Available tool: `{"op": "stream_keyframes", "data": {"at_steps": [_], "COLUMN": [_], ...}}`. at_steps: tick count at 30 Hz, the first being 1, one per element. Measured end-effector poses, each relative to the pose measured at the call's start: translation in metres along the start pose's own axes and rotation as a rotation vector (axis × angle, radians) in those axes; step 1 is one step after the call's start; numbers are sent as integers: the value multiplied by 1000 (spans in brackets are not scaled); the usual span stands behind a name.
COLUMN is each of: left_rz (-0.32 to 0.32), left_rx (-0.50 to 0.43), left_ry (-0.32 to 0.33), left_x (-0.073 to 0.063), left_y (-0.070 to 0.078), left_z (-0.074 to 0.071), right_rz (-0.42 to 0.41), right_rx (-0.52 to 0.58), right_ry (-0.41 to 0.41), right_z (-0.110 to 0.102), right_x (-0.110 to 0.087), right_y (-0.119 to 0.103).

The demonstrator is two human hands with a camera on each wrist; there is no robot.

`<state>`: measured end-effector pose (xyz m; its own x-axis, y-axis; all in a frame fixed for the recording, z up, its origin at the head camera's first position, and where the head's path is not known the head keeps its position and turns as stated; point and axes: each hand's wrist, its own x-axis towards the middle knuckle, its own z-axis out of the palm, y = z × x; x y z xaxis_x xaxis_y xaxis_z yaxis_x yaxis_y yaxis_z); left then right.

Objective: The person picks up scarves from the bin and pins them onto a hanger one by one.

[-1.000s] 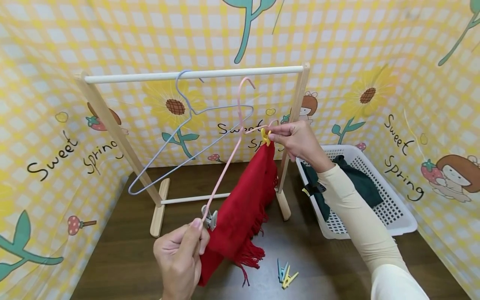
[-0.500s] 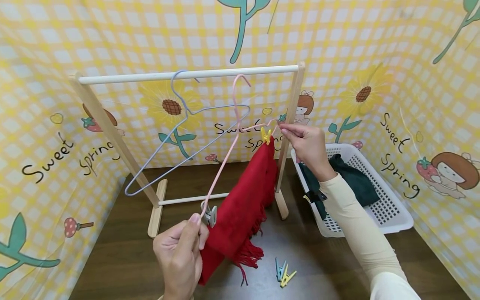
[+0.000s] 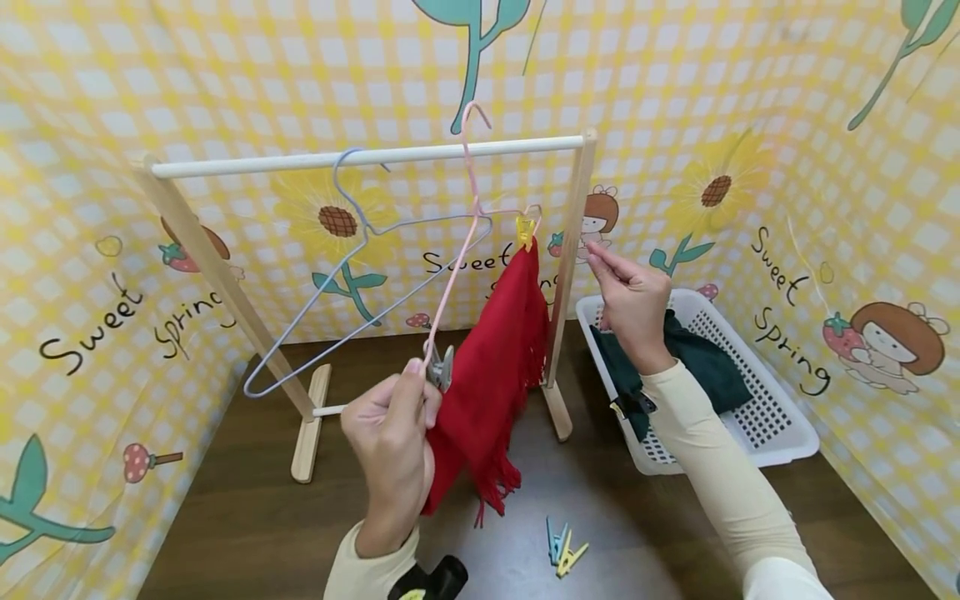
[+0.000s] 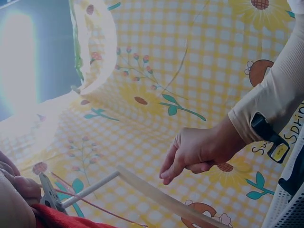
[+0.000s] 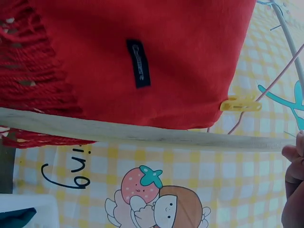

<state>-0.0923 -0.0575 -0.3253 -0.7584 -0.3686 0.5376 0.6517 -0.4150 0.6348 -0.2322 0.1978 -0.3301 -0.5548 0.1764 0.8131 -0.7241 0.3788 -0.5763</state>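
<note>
My left hand (image 3: pixel 393 442) grips the lower left end of a pink hanger (image 3: pixel 452 287), just beside a grey clip (image 3: pixel 442 367). From this hanger hangs a red fringed scarf (image 3: pixel 487 358); a yellow clothespin (image 3: pixel 524 231) pinches its other end to the hanger's right side. In the head view the pink hook stands higher than the rack's white rail (image 3: pixel 255 163), its stem crossing in front. My right hand (image 3: pixel 633 304) is in the air right of the scarf, holding nothing, fingers loosely bent. A dark label (image 5: pixel 138 64) shows on the scarf in the right wrist view.
A blue hanger (image 3: pixel 307 287) hangs on the rail. The rack's wooden right post (image 3: pixel 567 275) stands between scarf and right hand. A white basket (image 3: pixel 780 417) with dark green cloth (image 3: pixel 705 367) is at right. Blue (image 3: pixel 556 542) and yellow (image 3: pixel 572 557) clothespins lie on the floor.
My right hand has let go of the yellow clothespin and drawn away to the right. My left hand has raised the pink hanger and scarf, bringing the hook above the rail in the view.
</note>
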Motion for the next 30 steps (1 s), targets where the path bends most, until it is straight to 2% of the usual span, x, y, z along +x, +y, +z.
{"op": "stream_keyframes", "data": {"at_steps": [6,13,16,21,30], "left_rz": [-11,3,-5,-51,-118], "left_rx": [53,77,81,139,185], "left_ry": [25,18,23,19,-20], "left_x": [12,17,15,8,-7], "left_y": [-19,-38,-45,-55,-67], "left_z": [19,40,46,49,51], "right_rz": [20,46,38,37,101], "right_rx": [2,2,3,-6,-9], "right_ry": [74,119,130,145,123], "right_z": [-8,-15,-17,-20,-26], "right_x": [-4,-6,-6,-9,-18], "right_y": [5,11,14,18,25]}}
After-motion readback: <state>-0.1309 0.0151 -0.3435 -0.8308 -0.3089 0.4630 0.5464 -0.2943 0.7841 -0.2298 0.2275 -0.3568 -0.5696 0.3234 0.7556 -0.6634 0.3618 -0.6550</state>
